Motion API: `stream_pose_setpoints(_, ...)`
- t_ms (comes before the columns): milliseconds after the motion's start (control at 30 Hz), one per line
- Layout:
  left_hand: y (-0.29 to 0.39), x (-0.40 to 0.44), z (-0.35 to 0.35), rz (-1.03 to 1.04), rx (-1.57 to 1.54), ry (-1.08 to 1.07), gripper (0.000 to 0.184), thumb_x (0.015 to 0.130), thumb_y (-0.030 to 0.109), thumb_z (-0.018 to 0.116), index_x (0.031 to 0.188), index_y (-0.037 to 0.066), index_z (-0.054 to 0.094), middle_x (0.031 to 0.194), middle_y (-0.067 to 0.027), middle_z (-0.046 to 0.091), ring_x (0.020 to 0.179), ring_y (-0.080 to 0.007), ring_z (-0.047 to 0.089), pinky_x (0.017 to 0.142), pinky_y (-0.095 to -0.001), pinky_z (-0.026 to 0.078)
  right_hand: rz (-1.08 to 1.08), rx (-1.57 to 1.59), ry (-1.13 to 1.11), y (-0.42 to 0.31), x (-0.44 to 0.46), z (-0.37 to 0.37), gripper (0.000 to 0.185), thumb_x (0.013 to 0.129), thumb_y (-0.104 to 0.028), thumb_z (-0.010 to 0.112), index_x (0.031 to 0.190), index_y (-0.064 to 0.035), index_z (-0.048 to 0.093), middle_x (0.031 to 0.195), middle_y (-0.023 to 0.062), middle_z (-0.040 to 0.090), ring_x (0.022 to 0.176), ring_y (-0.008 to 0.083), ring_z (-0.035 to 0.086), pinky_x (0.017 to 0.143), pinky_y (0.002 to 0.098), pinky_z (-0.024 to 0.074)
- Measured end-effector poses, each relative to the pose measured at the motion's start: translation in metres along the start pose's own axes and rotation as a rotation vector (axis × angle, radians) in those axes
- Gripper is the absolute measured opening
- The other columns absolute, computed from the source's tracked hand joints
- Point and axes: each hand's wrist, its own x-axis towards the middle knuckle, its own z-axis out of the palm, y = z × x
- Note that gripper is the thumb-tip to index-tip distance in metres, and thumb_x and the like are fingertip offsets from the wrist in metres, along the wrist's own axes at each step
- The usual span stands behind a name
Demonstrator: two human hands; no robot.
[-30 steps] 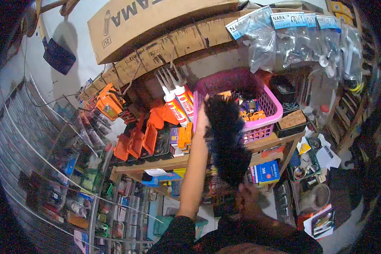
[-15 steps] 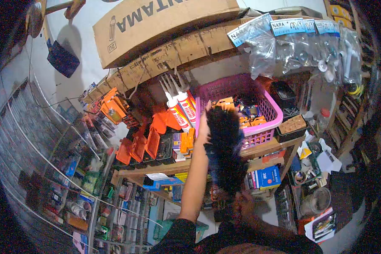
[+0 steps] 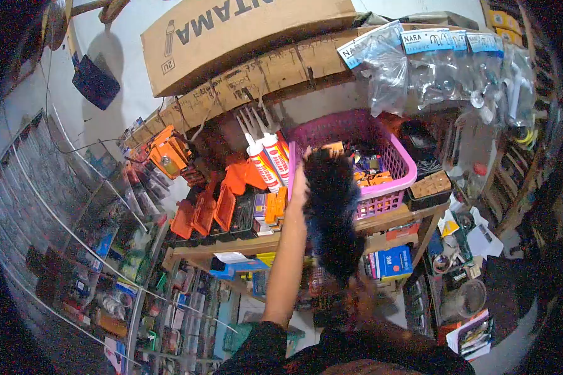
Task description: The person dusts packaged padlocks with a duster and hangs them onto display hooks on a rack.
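Observation:
My left hand (image 3: 299, 186) reaches up to the left side of a pink plastic basket (image 3: 401, 182) and grips its edge; some of its fingers are hidden. Small orange boxes (image 3: 374, 179) and dark little items lie in the basket. In front of it stands a black feather duster (image 3: 331, 215), upright and blurred, covering the basket's near left part. Low in the view, in shadow, my right hand (image 3: 358, 301) is closed around the duster's lower end. White silicone sealant tubes (image 3: 267, 164) lean just left of the basket.
Open orange-lidded boxes (image 3: 204, 217) line the wooden shelf (image 3: 381, 220) on the left. Bagged goods (image 3: 388, 78) hang from the upper ledge beside a large cardboard box (image 3: 231, 40). A blue 3M box (image 3: 392, 262) sits below. A glass case (image 3: 75, 231) stands far left.
The feather duster has shifted slightly and now covers more of the orange box at the basket's left. My left hand stays at the basket's edge.

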Motion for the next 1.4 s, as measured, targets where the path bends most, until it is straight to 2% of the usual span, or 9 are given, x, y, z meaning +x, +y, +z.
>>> stream_pose_setpoints(167,0.011,-0.037,0.068,-0.042,0.005,-0.026,0.047,0.095,0.049,0.04,0.111,0.009,0.059,0.098,-0.0071,0.067,0.088,-0.0205,0.064,0.078,-0.0344,0.052,-0.085,0.283,-0.008,-0.097,0.0,0.037,0.024,0.094,-0.034,0.053,0.089,-0.0106,0.053,0.058,-0.0017,0.045,0.043,0.0109,0.042,0.038,0.0259,0.0361)
stream_pose_setpoints(367,0.018,-0.053,0.104,0.008,0.504,0.301,0.057,0.094,0.054,0.037,0.122,0.007,0.055,0.109,-0.0081,0.065,0.099,-0.021,0.061,0.088,-0.0356,0.047,-0.144,-0.2,0.173,0.048,0.016,-0.023,0.027,0.094,-0.035,0.053,0.081,-0.0115,0.05,0.056,-0.002,0.045,0.043,0.0093,0.043,0.038,0.0257,0.0347)
stream_pose_setpoints(467,0.025,-0.048,0.103,-0.067,0.648,0.508,0.058,0.095,0.043,0.045,0.145,0.021,0.025,0.12,-0.0064,0.057,0.11,-0.0192,0.053,0.094,-0.0365,0.042,-0.014,0.023,0.06,-0.012,0.005,-0.009,0.029,0.095,-0.036,0.053,0.079,-0.0115,0.049,0.055,-0.0018,0.045,0.043,0.0091,0.044,0.037,0.0263,0.0336)
stream_pose_setpoints(567,0.018,-0.049,0.083,-0.152,0.022,0.076,0.056,0.093,0.04,0.05,0.142,0.023,0.03,0.126,-0.0054,0.053,0.119,-0.0202,0.048,0.1,-0.0406,0.036,-0.086,0.046,-0.097,-0.07,0.015,-0.012,0.032,0.094,-0.037,0.053,0.077,-0.0114,0.048,0.055,-0.0018,0.046,0.042,0.0097,0.044,0.037,0.0268,0.0341)
stream_pose_setpoints(733,0.015,-0.047,0.091,-0.029,0.125,0.232,0.05,0.094,0.042,0.047,0.135,0.016,0.038,0.121,-0.0069,0.057,0.113,-0.0215,0.052,0.097,-0.0397,0.04,-0.123,-0.171,0.018,-0.025,0.02,-0.016,0.03,0.094,-0.039,0.053,0.079,-0.013,0.049,0.056,-0.002,0.047,0.041,0.0109,0.044,0.037,0.0274,0.0371)
stream_pose_setpoints(900,0.015,-0.022,0.053,-0.099,-0.033,-0.055,0.05,0.094,0.045,0.043,0.127,0.009,0.048,0.113,-0.0089,0.062,0.105,-0.023,0.058,0.092,-0.0398,0.046,-0.04,-0.046,-0.001,0.019,0.008,-0.008,0.022,0.095,-0.033,0.052,0.084,-0.0144,0.048,0.057,-0.0019,0.047,0.04,0.0113,0.044,0.036,0.0272,0.0368)
stream_pose_setpoints(1100,0.012,-0.05,0.105,0.104,0.283,0.391,0.054,0.094,0.047,0.039,0.121,0.003,0.055,0.107,-0.0104,0.065,0.098,-0.0246,0.063,0.088,-0.0401,0.05,-0.145,-0.162,-0.006,-0.03,0.041,-0.006,0.021,0.096,-0.031,0.052,0.084,-0.0144,0.047,0.057,-0.0021,0.045,0.04,0.0109,0.043,0.036,0.0261,0.0357)
stream_pose_setpoints(1333,0.008,-0.021,0.047,-0.092,-0.196,-0.174,0.052,0.094,0.046,0.039,0.12,0.005,0.058,0.107,-0.0112,0.065,0.097,-0.0254,0.062,0.088,-0.0402,0.05,0.162,-0.052,0.044,-0.038,0.012,0.001,0.028,0.096,-0.036,0.051,0.081,-0.0118,0.049,0.056,-0.0012,0.045,0.043,0.011,0.042,0.039,0.0272,0.0352)
stream_pose_setpoints(1400,0.015,-0.04,0.078,-0.036,0.1,0.065,0.052,0.094,0.049,0.04,0.114,0.005,0.06,0.099,-0.0099,0.066,0.085,-0.023,0.064,0.076,-0.0364,0.053,-0.052,0.002,0.037,-0.041,0.026,-0.006,0.028,0.096,-0.036,0.051,0.082,-0.0111,0.05,0.056,-0.001,0.045,0.043,0.0113,0.043,0.04,0.0269,0.0346)
